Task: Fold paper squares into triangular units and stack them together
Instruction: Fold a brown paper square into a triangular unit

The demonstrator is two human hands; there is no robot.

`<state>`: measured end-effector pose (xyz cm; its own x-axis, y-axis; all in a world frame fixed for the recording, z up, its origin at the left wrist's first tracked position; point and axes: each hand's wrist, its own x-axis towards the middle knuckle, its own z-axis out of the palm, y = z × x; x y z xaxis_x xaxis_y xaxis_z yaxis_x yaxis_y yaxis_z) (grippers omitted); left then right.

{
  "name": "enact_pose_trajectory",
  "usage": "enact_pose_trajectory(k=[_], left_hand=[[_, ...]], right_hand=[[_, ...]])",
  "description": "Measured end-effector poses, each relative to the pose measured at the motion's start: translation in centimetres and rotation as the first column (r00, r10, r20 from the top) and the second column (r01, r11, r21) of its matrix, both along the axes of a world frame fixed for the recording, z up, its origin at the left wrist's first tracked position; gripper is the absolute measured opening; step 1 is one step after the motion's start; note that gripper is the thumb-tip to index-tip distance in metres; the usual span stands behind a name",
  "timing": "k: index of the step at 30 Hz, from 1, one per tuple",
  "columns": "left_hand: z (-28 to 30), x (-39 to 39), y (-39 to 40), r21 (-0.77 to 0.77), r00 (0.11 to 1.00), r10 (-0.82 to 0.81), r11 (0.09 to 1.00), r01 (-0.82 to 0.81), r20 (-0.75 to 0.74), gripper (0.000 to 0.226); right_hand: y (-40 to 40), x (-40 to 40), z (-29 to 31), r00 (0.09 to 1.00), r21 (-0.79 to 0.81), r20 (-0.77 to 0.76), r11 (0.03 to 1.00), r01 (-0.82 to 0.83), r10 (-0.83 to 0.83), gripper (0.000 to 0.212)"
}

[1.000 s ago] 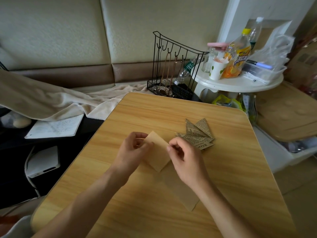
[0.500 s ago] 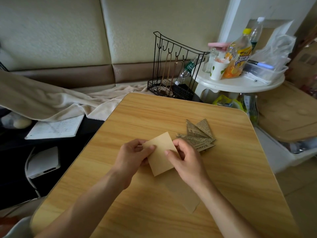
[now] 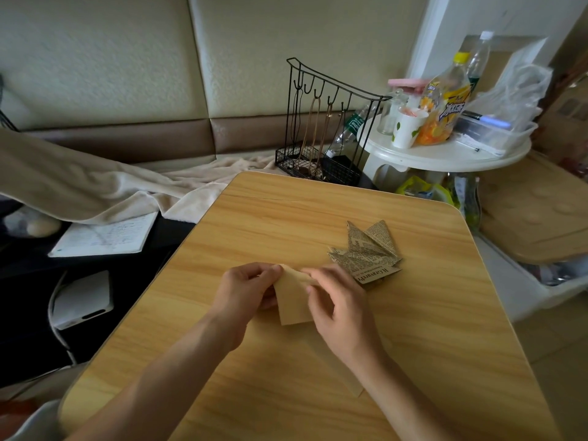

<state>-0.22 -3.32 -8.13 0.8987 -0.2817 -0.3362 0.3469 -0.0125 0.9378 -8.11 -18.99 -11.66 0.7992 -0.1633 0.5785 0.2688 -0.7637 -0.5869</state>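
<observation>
Paper square (image 3: 294, 302), plain tan, sits just above the wooden table (image 3: 429, 329) near its middle, held between both hands. Left hand (image 3: 246, 289) pinches the top left corner at about 11 o'clock on the sheet, thumb and fingers curled onto it; right hand (image 3: 339, 308) pinches the top right edge at about 1 o'clock, fingers bent over the paper. Top edge looks curled toward the person while the lower edge hangs free at 6 o'clock, likely so the corners can be matched before a crease is pressed; that is my reading, not certain. A 2nd tan sheet (image 3: 337, 366) lies flat under the right wrist, at 5 o'clock from the held one, probably kept close as the next blank. Folded newsprint triangles (image 3: 369, 249) rest in a fanned pile at 2 o'clock from the hands, touching each other, apart from the held sheet: finished work parked within reach but outside the folding spot. Count of units unclear, perhaps 3 or more. Folding of this sheet appears barely begun.
</observation>
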Motion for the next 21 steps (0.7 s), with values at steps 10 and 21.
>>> enact_pose_trajectory(k=[10,21], left_hand=[[0.04,-0.19,0.08,0.080,0.996,-0.035,0.996,0.029,0.082,0.011],[-0.62,-0.12,-0.24,0.150,0.997,-0.071,0.986,0.068,0.014,0.018]], right_hand=[[-0.01,0.01,-0.90,0.978,0.148,0.003,0.967,0.208,-0.210,0.018],[0.27,-0.27,-0.37,0.997,-0.073,0.054,0.995,0.061,-0.057,0.022]])
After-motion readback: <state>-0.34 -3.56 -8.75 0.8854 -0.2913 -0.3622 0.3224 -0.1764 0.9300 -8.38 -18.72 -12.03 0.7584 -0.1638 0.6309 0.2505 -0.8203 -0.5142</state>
